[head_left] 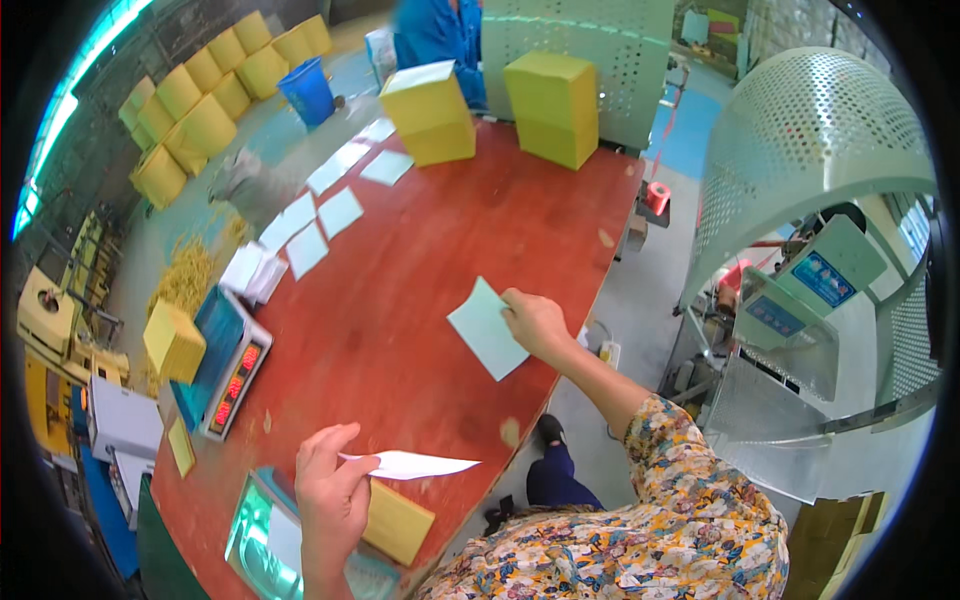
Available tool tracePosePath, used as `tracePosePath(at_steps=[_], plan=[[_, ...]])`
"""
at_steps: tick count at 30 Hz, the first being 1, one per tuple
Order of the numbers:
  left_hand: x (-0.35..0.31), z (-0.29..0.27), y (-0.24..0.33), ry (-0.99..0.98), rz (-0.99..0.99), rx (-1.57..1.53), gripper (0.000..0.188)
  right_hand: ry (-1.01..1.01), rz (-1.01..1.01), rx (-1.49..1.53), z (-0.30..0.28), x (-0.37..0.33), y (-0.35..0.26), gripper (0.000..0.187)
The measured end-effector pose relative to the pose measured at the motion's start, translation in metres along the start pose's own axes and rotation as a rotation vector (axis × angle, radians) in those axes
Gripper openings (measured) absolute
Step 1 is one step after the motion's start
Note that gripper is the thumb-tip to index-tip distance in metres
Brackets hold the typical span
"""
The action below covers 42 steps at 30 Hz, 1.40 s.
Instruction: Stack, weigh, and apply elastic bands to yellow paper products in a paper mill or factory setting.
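Observation:
My right hand (537,322) pinches the edge of a pale blue-green sheet of paper (487,332), over the right part of the red table (430,245). Closer to me, my left hand (333,490) grips a white sheet (415,465) between thumb and fingers, and this sheet appears nearly edge-on. Just below that sheet lies a yellow paper block (400,522), partly hidden by my left hand. Beside the left wrist is a shiny, clear-topped item (262,535) whose kind I cannot make out.
Several pale sheets (340,211) lie along the table's left side, near a digital scale (228,378) bearing a yellow stack (172,342). Tall yellow stacks (552,110) stand at the far edge, by a person in blue (430,35). A perforated metal machine (815,130) stands right.

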<state>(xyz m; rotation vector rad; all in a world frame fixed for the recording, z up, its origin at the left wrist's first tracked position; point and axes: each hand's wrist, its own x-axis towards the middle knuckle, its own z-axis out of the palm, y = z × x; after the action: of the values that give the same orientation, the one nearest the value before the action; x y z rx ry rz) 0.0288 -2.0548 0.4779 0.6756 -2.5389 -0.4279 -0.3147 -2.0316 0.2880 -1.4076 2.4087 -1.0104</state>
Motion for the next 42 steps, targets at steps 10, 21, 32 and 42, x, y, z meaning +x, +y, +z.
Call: tracePosePath(at_steps=[10, 21, 32, 42], plan=[[0.425, 0.098, 0.020, 0.148, 0.696, 0.334, 0.007, 0.213, 0.029, 0.110, -0.058, 0.089, 0.131, 0.010], [0.706, 0.249, 0.030, -0.001, 0.614, 0.419, 0.023, 0.137, 0.034, 0.350, -0.075, 0.091, 0.123, 0.009], [0.724, 0.305, 0.026, -0.240, 0.434, 0.369, 0.034, 0.270, 0.225, 1.295, -0.079, 0.123, 0.161, 0.003], [0.707, 0.317, -0.011, -0.108, 0.531, 0.321, 0.041, 1.006, 0.231, 1.123, -0.062, 0.265, 0.228, 0.012]])
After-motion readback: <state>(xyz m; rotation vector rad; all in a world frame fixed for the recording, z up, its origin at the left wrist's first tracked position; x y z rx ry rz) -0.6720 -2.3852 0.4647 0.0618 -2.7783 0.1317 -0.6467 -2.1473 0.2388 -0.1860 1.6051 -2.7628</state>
